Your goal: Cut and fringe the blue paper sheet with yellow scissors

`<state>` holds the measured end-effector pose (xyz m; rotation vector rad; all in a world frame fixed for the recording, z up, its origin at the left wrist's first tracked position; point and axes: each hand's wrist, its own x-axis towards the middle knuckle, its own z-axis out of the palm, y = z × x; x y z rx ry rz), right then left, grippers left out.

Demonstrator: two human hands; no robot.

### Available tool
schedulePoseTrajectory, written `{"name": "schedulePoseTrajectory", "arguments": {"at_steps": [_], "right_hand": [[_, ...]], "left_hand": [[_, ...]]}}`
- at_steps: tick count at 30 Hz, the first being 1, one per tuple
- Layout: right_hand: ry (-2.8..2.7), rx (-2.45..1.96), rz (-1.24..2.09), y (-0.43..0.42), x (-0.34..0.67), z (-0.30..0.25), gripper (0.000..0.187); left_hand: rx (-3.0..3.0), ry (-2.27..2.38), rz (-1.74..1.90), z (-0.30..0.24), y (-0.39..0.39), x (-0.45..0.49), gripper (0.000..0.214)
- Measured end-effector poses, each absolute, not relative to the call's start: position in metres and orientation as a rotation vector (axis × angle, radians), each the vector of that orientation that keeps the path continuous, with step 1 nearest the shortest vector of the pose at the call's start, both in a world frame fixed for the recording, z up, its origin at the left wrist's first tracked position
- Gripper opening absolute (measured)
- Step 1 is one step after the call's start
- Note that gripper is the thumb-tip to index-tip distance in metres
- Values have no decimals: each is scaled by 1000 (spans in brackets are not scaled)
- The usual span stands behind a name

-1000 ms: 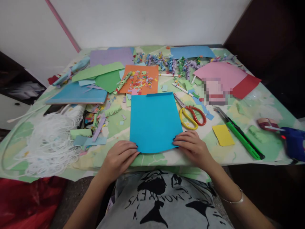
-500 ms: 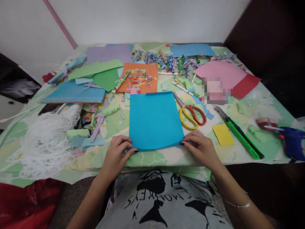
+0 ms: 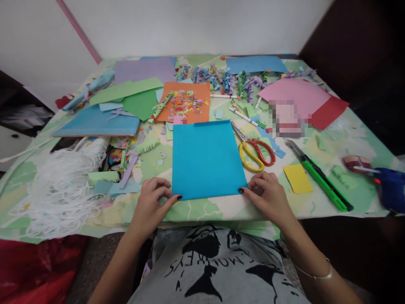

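A bright blue paper sheet (image 3: 207, 158) lies flat on the table right in front of me. My left hand (image 3: 152, 202) has its fingers curled, and the fingertips pinch the sheet's near left corner. At the near right corner my right hand (image 3: 268, 196) is closed on the sheet in the same way. Yellow-and-red scissors (image 3: 253, 152) lie just beyond my right hand, beside the sheet's right edge.
A green utility knife (image 3: 322, 177) and a yellow paper piece (image 3: 297, 178) lie to the right, a blue glue gun (image 3: 390, 185) at the far right. A white cord pile (image 3: 60, 194) fills the left. Coloured sheets, an orange sheet (image 3: 190, 105) with scraps, and paper curls cover the back.
Both hands slid outward along the sheet's near edge to its corners. The edge lifted slightly half a second ago and now lies flat, a little farther from me.
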<state>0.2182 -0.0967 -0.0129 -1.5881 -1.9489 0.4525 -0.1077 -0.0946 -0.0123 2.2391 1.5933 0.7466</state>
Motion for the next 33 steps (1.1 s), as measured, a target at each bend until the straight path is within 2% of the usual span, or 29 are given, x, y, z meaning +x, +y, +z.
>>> {"name": "schedulePoseTrajectory", "arguments": {"at_steps": [15,33], "right_hand": [[-2042,-1692,412,-88,218,-10,22],[-2059,-1819,427,-82,215,-5,25]], "left_hand": [[2211,1596,647,-10,-84,-111,26],[2185,1656,542,-8,-79,-107,24]]}}
